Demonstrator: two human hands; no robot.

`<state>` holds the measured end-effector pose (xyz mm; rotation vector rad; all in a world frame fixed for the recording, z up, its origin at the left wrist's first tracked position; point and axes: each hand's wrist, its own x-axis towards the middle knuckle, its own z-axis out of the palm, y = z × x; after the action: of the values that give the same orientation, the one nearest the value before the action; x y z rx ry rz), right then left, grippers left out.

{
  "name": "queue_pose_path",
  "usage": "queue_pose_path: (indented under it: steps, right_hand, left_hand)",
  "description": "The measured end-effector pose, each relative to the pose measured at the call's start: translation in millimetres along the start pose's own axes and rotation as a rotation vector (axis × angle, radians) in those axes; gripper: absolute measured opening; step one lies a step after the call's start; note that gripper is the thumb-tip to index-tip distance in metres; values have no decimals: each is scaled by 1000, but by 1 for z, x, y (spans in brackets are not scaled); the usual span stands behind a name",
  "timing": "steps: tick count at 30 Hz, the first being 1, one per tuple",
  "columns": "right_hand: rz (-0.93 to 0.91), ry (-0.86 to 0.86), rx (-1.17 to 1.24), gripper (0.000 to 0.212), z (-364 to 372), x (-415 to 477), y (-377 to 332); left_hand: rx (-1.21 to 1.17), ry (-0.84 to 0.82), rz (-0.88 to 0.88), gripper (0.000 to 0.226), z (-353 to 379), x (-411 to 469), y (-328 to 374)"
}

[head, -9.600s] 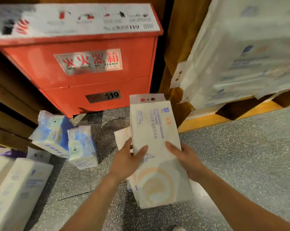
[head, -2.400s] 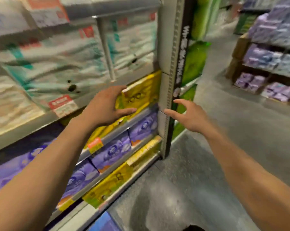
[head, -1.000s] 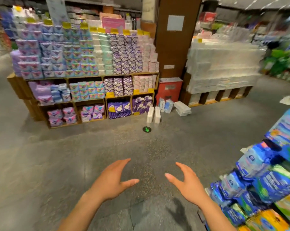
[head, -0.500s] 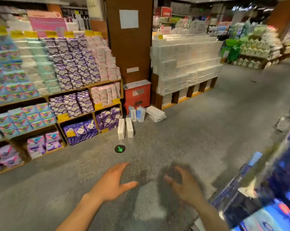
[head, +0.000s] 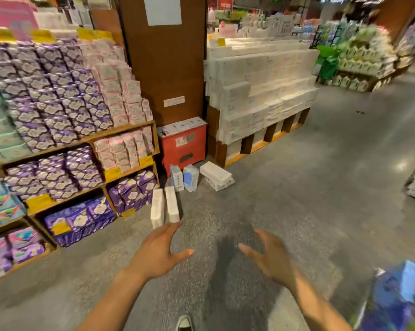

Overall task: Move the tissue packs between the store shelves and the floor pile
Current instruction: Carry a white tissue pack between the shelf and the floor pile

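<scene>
The floor pile lies ahead by a red cabinet [head: 185, 144]: two long white tissue packs [head: 164, 207] stand side by side, two blue-and-white packs [head: 184, 177] stand behind them, and a flat white pack [head: 216, 176] lies to their right. My left hand [head: 161, 252] and my right hand [head: 268, 256] are held out in front of me, fingers spread, holding nothing, well short of the pile. A big display of white tissue packs [head: 259, 91] stands on wooden pallets to the right of the cabinet.
Wooden shelves [head: 87, 139] with purple and pink packs fill the left side. A brown pillar [head: 166, 56] rises behind the cabinet. Blue packs [head: 397, 299] on a rack crowd the lower right. Grey speckled floor [head: 297, 199] stretches between. My shoe [head: 183, 323] shows at the bottom.
I turned away from the shelf of yellow and purple packs and walked across the aisle; the floor pile and red cabinet are now much nearer. Both hands stay empty and spread.
</scene>
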<state>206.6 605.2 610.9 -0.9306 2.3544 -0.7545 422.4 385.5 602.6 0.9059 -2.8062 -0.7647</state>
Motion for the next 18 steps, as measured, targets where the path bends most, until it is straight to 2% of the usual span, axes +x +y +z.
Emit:
queue_pose_path:
  steps: [5, 9, 14, 18]
  right_hand:
    - [36, 26, 63, 87, -27, 143, -38]
    - [148, 50, 95, 88, -59, 246, -50]
    - [210, 61, 152, 84, -87, 375, -37]
    - [238, 56, 174, 83, -114, 495, -15]
  left_hand:
    - [60, -39, 60, 124, -43, 169, -31]
    - [98, -93, 123, 117, -72, 295, -34]
    - [103, -152, 152, 114, -61, 443, -46]
    - [115, -173, 130, 120, -44, 552, -49]
